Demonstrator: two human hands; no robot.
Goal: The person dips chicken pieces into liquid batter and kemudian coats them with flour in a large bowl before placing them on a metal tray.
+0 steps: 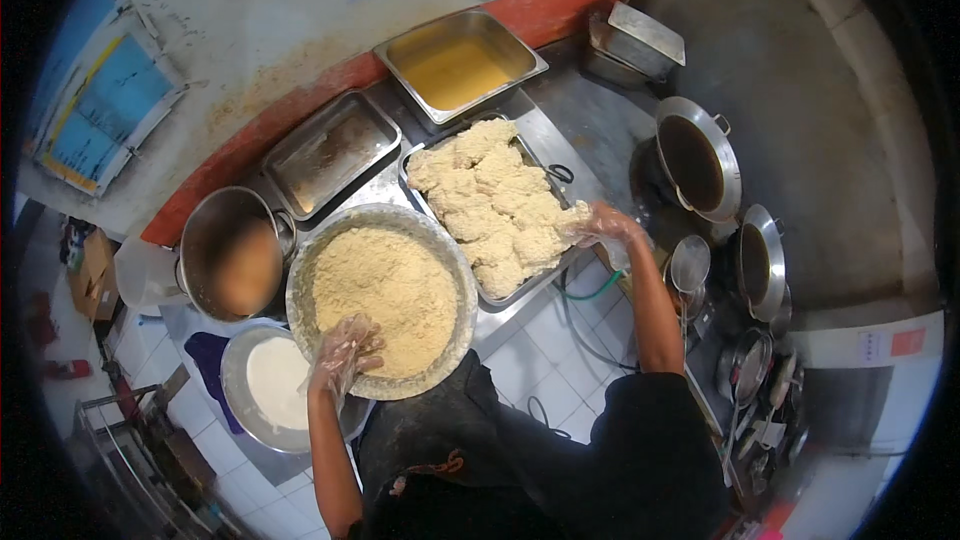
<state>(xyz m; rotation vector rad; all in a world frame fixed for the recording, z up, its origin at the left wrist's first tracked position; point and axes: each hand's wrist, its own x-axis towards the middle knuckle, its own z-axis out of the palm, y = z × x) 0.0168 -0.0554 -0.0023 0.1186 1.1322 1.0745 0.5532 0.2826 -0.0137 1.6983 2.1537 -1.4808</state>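
My left hand (348, 349), in a clear plastic glove, rests at the near-left side of a large round metal bowl (298, 292). Its fingers are apart and touch the crumbly yellowish breading (386, 285) in the bowl. Over to the right, my right hand (606, 225), also gloved, has its fingers closed on a breaded piece (574, 219) at the right rim of a metal tray (536, 286). Several coated pieces (491, 195), which look like chicken, lie packed in that tray. My fingers partly hide the held piece.
A bowl of white batter (277, 382) and a deep pot (196, 240) stand left. Behind are an empty-looking tray (334, 154) and a pan of yellow liquid (457, 75). Woks of dark oil (694, 165) (756, 262) and a strainer (690, 264) are right.
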